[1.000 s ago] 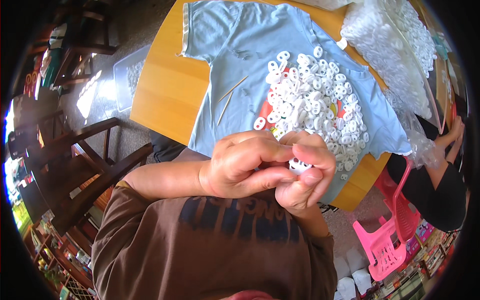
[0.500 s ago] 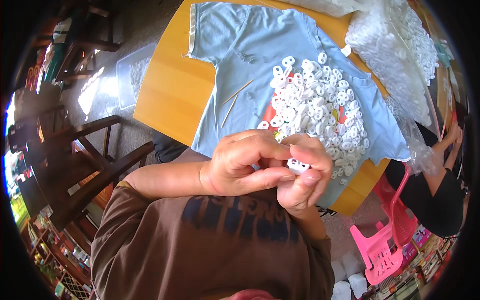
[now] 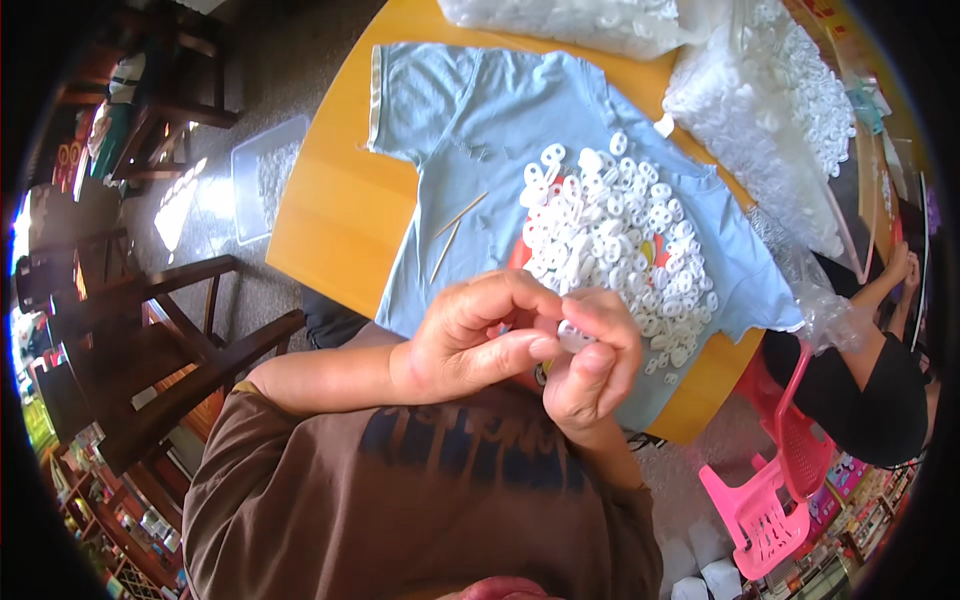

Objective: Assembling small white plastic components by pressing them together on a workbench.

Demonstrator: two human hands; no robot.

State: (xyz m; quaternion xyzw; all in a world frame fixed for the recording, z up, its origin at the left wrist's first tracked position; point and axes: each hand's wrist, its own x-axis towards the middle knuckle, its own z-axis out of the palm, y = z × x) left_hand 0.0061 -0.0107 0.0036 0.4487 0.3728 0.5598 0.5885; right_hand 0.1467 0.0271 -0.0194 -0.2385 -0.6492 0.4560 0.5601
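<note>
Both hands, left hand [image 3: 470, 335] and right hand [image 3: 590, 365], pinch one small white plastic piece [image 3: 570, 337] between curled fingertips

Bright daylight, strong fisheye rim distortion

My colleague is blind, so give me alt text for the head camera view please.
Seen from above, a person's left hand and right hand pinch one small white plastic piece between them. Beyond them, a heap of white pieces lies on a light blue T-shirt spread over a round wooden table.
</note>
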